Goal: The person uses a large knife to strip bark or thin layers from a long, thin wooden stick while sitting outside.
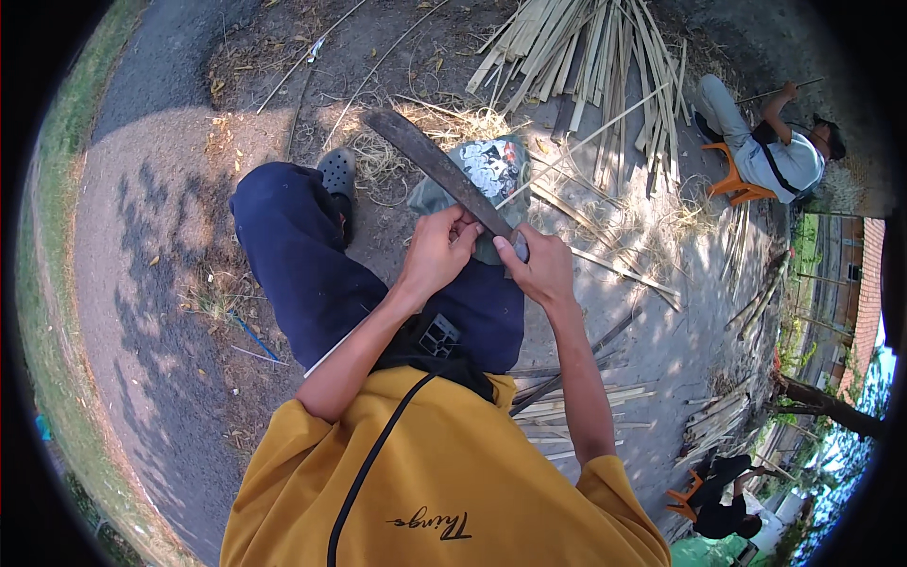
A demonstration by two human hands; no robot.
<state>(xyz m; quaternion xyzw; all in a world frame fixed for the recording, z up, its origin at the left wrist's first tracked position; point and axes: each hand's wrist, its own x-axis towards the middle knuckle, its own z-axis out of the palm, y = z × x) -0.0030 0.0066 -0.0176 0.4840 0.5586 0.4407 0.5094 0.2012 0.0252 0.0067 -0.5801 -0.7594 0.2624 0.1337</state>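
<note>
My right hand (543,266) is closed round the handle of a large machete (420,151). Its broad dark blade points up and to the left, across my lap. Close beside the blade's lower part, my left hand (440,248) pinches a thin pale bamboo strip (590,140). The strip runs under the blade and out toward the upper right; a pale length (333,353) also shows by my left forearm. Beneath the blade, a grey-green cloth with a printed patch (491,168) covers my knee. The fingertips of my left hand are partly hidden.
A large fanned pile of split strips (590,57) lies ahead, with curly shavings (378,170) near my shoe. More strips (586,411) lie to my right. Two people (779,156) sit on orange chairs at the far right and lower right.
</note>
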